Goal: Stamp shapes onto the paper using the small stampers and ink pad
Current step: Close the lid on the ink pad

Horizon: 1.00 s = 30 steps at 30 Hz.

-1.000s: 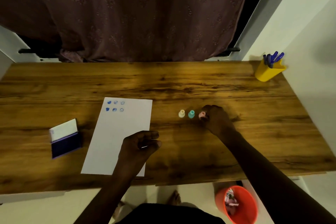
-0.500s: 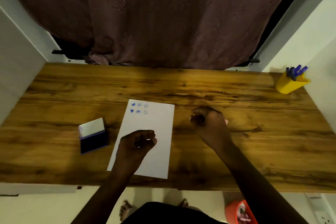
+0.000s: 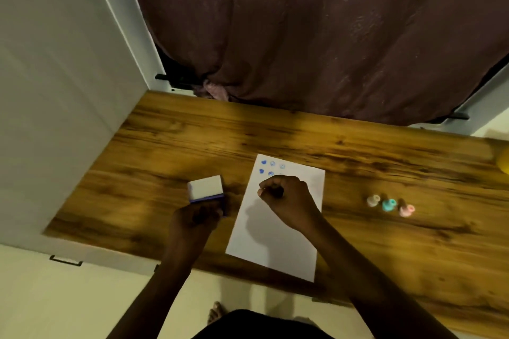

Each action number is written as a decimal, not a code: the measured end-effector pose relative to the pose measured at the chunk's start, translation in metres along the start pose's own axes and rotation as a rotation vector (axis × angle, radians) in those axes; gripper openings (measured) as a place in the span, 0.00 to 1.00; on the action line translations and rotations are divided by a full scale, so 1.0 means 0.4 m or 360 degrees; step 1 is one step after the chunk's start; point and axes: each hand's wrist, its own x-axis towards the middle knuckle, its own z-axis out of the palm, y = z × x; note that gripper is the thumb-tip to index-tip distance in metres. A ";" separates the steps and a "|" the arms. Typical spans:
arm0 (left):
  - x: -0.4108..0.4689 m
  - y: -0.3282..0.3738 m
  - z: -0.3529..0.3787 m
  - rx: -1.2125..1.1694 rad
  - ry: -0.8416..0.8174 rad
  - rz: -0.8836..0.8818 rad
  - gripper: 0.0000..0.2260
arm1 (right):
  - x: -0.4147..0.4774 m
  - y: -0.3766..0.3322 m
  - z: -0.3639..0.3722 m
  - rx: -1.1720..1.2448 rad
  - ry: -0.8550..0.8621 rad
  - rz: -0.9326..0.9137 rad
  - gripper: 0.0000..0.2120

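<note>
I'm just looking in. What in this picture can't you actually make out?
- Head view: whatever the right hand grips over the paper is hidden by its curled fingers.
- The ink pad: its near part is covered by the left hand.
- The blue prints: too small to tell their shapes.
- The yellow thing: cut off by the right edge.
- The three stampers: blurred.

1. A single head-worn wide-angle camera supplied the only view.
2. It looked forward and steeply down onto the wooden counter [image 3: 303, 129], close enough that both forearms entered from the bottom edge.
3. The curtain [image 3: 316, 36] filled the upper frame; a wall [image 3: 55, 91] bounded the left.
4. The floor [image 3: 82, 297] showed below.
</note>
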 end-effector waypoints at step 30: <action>0.277 -0.139 -0.141 0.0299 -0.0110 -0.0056 0.05 | 0.210 -0.086 0.310 -0.0520 -0.0086 0.0167 0.11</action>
